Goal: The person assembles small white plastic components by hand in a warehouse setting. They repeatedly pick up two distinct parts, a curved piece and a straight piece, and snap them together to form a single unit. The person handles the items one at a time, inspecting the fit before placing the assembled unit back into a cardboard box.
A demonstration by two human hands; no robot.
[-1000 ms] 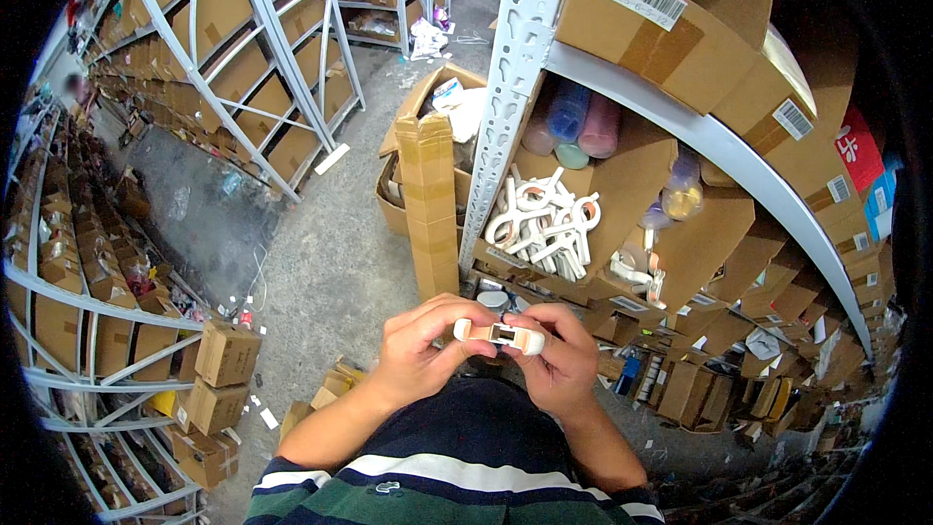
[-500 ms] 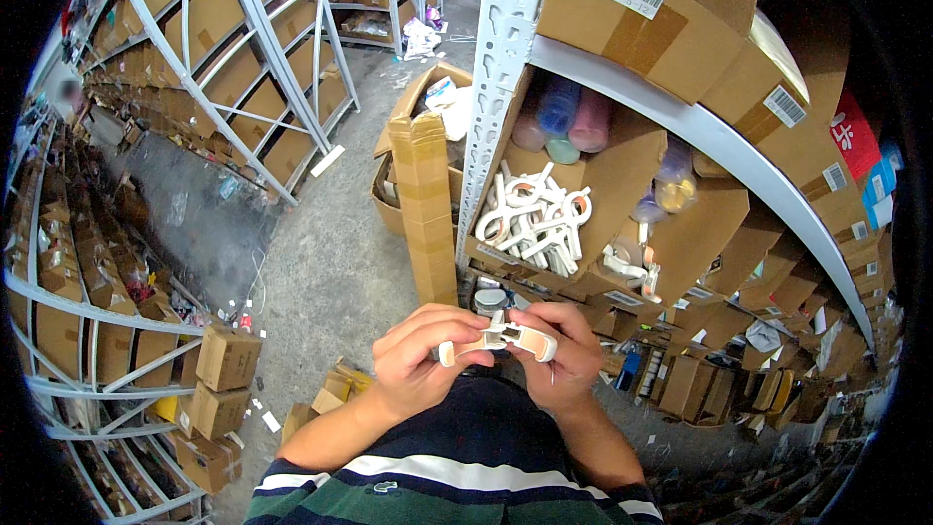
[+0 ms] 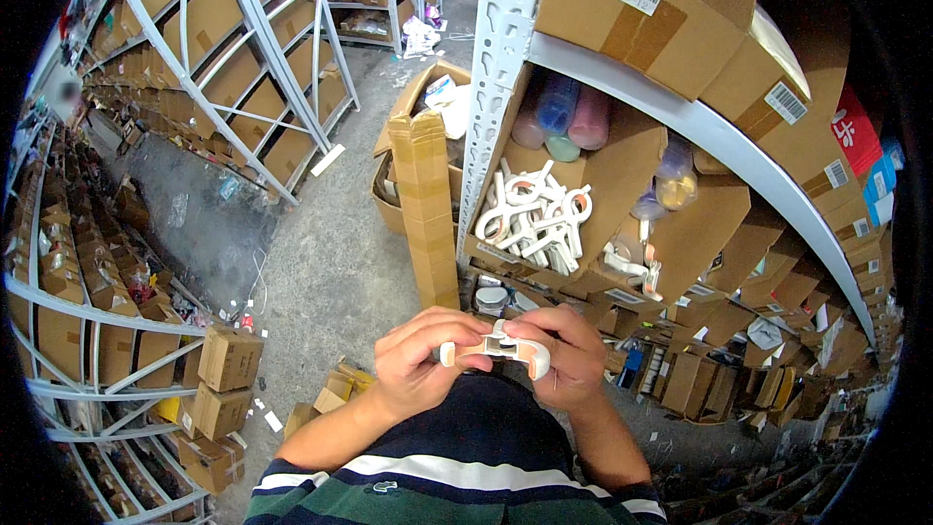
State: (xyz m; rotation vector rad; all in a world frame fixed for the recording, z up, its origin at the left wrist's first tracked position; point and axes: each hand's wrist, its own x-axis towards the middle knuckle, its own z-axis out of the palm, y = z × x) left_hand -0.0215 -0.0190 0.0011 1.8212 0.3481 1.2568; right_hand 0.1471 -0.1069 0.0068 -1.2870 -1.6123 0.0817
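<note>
Both my hands hold one small white plastic handle-shaped part (image 3: 498, 348) with orange trim, close in front of my chest. My left hand (image 3: 420, 366) grips its left end, fingers curled over the top. My right hand (image 3: 564, 356) grips its right end, thumb on the part. Straight ahead on the shelf, an open cardboard box (image 3: 622, 165) holds several similar white and orange parts (image 3: 533, 217).
A grey metal rack upright (image 3: 494, 87) stands just ahead, with labelled cardboard boxes (image 3: 649, 8) above. A tall narrow carton (image 3: 428, 204) and an open box (image 3: 418, 117) stand on the concrete floor (image 3: 330, 262). Small cartons (image 3: 225, 362) lie at lower left beside more racks (image 3: 243, 29).
Both hands have stayed together on the white part and turned it a little between the fingers. The view has shifted slightly toward the shelf.
</note>
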